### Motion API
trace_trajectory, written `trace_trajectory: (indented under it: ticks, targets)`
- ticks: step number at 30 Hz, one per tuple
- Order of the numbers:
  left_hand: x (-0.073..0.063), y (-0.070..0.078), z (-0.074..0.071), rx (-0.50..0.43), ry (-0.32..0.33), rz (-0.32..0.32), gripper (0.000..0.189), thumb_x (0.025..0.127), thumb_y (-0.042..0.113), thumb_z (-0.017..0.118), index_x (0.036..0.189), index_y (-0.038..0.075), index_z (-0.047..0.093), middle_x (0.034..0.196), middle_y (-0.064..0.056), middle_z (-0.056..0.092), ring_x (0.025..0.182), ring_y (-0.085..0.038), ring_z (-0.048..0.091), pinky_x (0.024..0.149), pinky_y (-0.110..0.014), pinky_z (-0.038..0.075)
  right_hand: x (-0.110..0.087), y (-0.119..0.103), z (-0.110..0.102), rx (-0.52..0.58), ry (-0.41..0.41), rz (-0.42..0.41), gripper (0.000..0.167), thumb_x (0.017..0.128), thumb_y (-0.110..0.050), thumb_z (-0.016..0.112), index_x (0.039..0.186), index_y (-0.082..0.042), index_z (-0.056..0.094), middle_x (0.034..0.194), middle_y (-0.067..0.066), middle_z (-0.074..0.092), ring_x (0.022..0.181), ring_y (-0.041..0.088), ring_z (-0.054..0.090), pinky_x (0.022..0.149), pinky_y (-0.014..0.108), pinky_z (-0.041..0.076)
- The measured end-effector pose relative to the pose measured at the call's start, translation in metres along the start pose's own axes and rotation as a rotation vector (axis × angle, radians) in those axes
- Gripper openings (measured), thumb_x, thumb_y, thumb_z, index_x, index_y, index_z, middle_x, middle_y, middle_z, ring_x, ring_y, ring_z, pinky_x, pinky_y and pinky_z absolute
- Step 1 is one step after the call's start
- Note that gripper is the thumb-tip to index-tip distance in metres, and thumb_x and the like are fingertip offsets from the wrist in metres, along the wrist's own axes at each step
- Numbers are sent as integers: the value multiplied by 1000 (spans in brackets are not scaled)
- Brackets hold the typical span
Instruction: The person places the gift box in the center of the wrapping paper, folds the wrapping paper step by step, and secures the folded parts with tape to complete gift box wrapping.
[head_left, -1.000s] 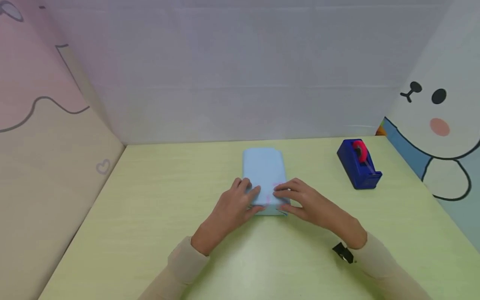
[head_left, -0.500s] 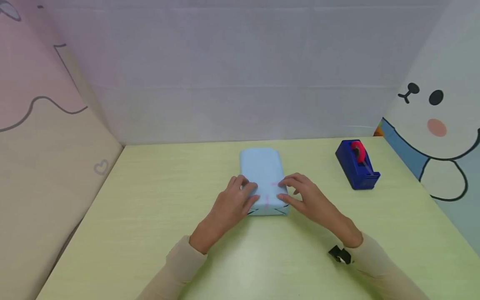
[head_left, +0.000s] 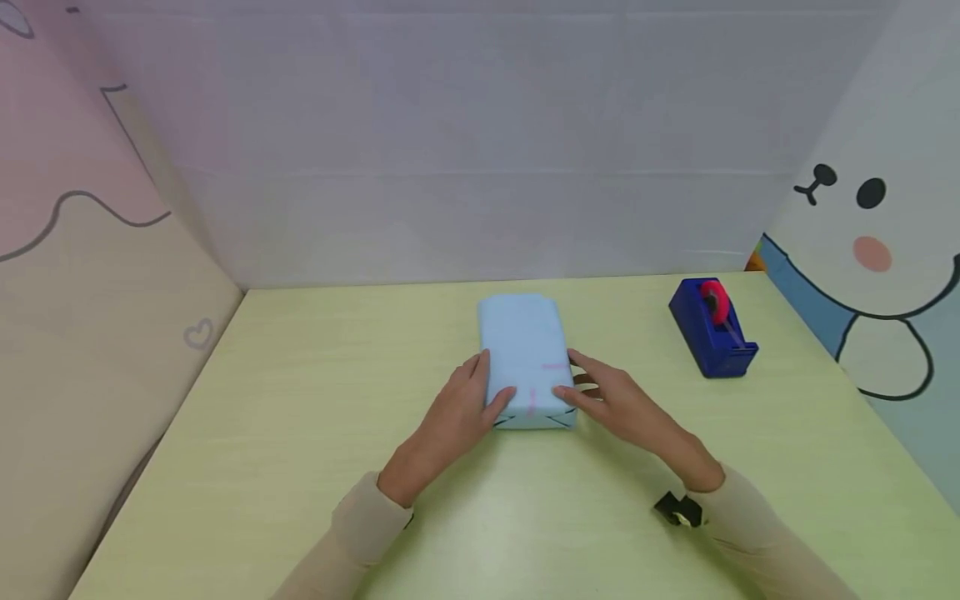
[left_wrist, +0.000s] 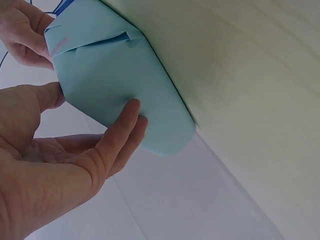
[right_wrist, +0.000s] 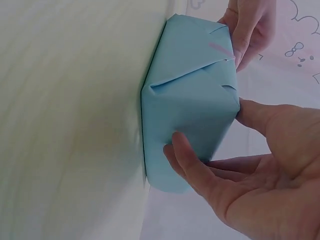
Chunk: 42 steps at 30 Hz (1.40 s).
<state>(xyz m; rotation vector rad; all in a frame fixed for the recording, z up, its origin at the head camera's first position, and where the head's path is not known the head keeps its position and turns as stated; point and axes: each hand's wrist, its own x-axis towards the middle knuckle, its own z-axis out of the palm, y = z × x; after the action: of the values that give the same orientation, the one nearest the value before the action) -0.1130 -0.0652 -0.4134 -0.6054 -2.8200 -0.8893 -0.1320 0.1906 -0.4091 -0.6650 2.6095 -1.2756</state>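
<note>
A box-shaped package (head_left: 521, 337) wrapped in light blue paper lies flat on the table, its folded end towards me. Two short pink strips, apparently tape, mark its top near that end. My left hand (head_left: 457, 408) holds its left side, thumb on the top edge; the left wrist view shows the fingers (left_wrist: 122, 127) against the side face. On the opposite side my right hand (head_left: 618, 408) holds it likewise, thumb on the top near the front corner. In the right wrist view its fingers (right_wrist: 187, 155) touch the side wall. The underside is hidden.
A dark blue tape dispenser (head_left: 712, 329) with a pink-red roll stands on the right of the table (head_left: 300, 417). A small black object (head_left: 678, 508) shows beside the right sleeve. Printed cloth walls enclose the table's back and sides.
Both hands have shifted from the top near the front end to the package's two sides. The pink strips and the folded end have come into fuller view. The package has barely moved.
</note>
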Motion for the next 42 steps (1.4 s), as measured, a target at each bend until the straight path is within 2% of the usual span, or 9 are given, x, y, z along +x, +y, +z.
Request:
trace_trajectory:
  ticks: [6, 11, 21, 28, 31, 38, 42]
  targets:
    - [1, 0, -1, -25, -16, -9, 68, 103, 24, 66, 146, -21, 37, 143, -35, 49, 131, -45, 51, 109, -51, 45, -1, 0, 1, 37, -10, -29, 67, 104, -20, 62, 155, 11, 31, 149, 30, 49, 123, 41, 62, 93, 42, 57]
    - [1, 1, -1, -62, -5, -20, 69, 101, 23, 68, 146, -21, 38, 140, -34, 48, 127, -43, 52, 105, -48, 47, -3, 1, 2, 39, 8, -34, 67, 104, -20, 64, 155, 9, 33, 150, 27, 49, 124, 42, 62, 94, 42, 57]
    - [-4, -3, -1, -229, 9, -39, 78, 99, 21, 71, 152, -17, 28, 143, -29, 37, 129, -39, 44, 104, -47, 46, -9, 2, 12, 54, 92, -87, 68, 100, -14, 68, 154, 10, 34, 149, 28, 50, 120, 41, 64, 94, 42, 56]
    - [-11, -4, 1, -323, 36, -55, 88, 97, 21, 74, 157, -12, 20, 145, -25, 32, 117, -31, 54, 96, -43, 52, -16, 1, 19, 85, 165, -141, 68, 97, -9, 72, 153, 8, 38, 148, 25, 52, 123, 40, 63, 92, 43, 57]
    - [-14, -5, 2, -357, 38, -59, 91, 96, 22, 76, 158, -11, 18, 146, -24, 30, 120, -31, 54, 97, -43, 53, -18, 1, 20, 103, 187, -164, 68, 95, -7, 74, 152, 8, 40, 146, 25, 53, 122, 41, 63, 91, 44, 58]
    - [-17, -3, -1, -396, 32, -45, 100, 90, 16, 82, 160, -8, 16, 145, -23, 28, 122, -34, 52, 97, -46, 53, -20, 3, 18, 128, 162, -193, 76, 92, -1, 75, 156, 6, 34, 141, 23, 44, 121, 43, 59, 92, 43, 57]
    - [-19, -2, -2, -371, 34, -25, 103, 86, 16, 85, 160, -7, 17, 142, -22, 29, 117, -32, 55, 96, -44, 54, -23, 2, 17, 100, 142, -207, 77, 92, -3, 76, 156, 2, 33, 144, 20, 39, 122, 40, 56, 92, 42, 58]
